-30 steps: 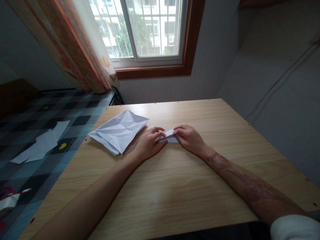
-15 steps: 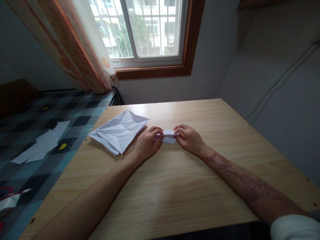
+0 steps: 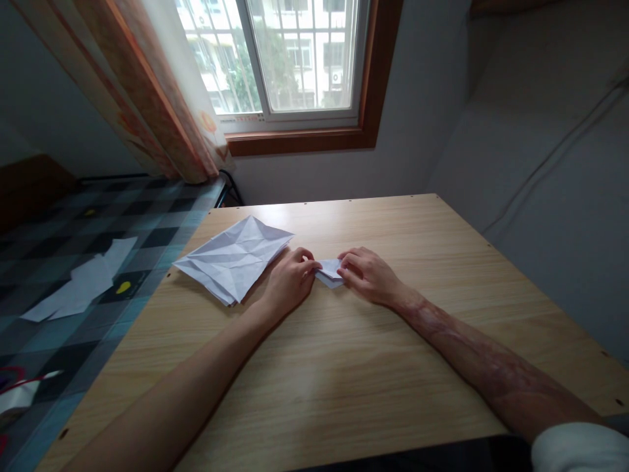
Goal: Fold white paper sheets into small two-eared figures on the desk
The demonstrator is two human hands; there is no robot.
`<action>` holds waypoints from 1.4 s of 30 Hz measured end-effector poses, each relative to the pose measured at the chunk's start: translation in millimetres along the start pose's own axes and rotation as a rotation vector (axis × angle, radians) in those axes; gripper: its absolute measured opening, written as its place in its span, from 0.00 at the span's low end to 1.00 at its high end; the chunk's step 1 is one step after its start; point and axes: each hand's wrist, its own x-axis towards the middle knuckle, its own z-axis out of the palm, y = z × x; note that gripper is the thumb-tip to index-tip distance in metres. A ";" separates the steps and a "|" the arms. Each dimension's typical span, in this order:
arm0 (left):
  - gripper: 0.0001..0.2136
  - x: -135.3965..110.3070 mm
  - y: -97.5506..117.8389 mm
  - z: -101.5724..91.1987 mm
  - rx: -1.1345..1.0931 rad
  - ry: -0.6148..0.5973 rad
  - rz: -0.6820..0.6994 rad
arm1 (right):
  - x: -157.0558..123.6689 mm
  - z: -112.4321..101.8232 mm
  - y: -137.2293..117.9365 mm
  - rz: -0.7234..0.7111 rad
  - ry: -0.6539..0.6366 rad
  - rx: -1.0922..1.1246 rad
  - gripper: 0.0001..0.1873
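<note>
One small, angular piece of folded white paper (image 3: 329,270) is held on or just above the smooth, wood-grained table (image 3: 344,367), its two ends pinched narrowly by the left hand (image 3: 293,278) and the right hand (image 3: 369,275). Beyond the left wrist, one stack of creased, diamond-shaped sheets (image 3: 240,252) is laid, uncountable exactly.

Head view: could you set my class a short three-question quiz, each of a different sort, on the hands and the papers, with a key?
1. True or false: the left hand and the right hand both touch the small folded paper.

2. Which is nearest the stack of creased sheets?
A) right hand
B) left hand
C) curtain

3. Fill in: the loose white scraps lie on the ____ cloth.

Key: 1. True. 2. B. 3. Checked.
</note>
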 end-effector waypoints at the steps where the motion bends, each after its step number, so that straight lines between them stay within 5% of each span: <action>1: 0.12 -0.7 -0.5 1.0 -0.024 -0.005 -0.008 | 0.4 0.4 0.3 -0.003 0.004 -0.004 0.04; 16: 0.08 1.0 7.4 -0.6 -0.082 -0.044 0.020 | 0.1 1.8 2.1 -0.050 -0.042 -0.085 0.18; 29: 0.44 -1.3 1.7 0.9 -0.286 0.034 -0.117 | 0.4 2.1 5.9 -0.037 0.011 -0.003 0.05; 31: 0.40 -0.1 2.7 -1.0 -0.268 0.033 -0.109 | 0.3 2.1 5.6 -0.043 0.021 0.008 0.06; 36: 0.09 3.5 4.9 -6.4 -0.147 -0.110 0.060 | -0.6 2.7 3.6 -0.098 0.028 0.049 0.13; 42: 0.14 4.1 7.4 -7.9 -0.199 -0.150 0.053 | -0.2 -2.6 -2.7 -0.129 -0.067 0.092 0.20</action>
